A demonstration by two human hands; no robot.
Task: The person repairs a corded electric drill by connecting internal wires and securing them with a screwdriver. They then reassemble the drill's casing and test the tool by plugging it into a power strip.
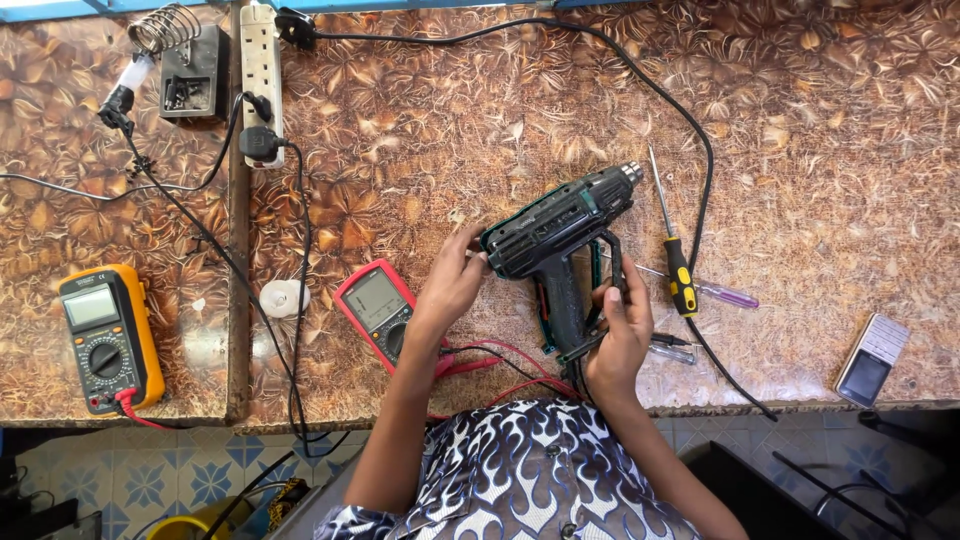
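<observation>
While resting near the desk's (800, 150) front edge, midway along: heat gun (560, 235), nozzle toward the back right. Right hand (618, 335) wrapped around its grip; left hand (452, 280) pressing its rear, fingers bent. Just left, red meter (375, 305). Right, yellow screwdriver (675, 245).

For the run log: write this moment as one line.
left hand: on heat gun rear | right hand: grips its handle | gun: over bench | nearby: screwdriver, red meter
</observation>
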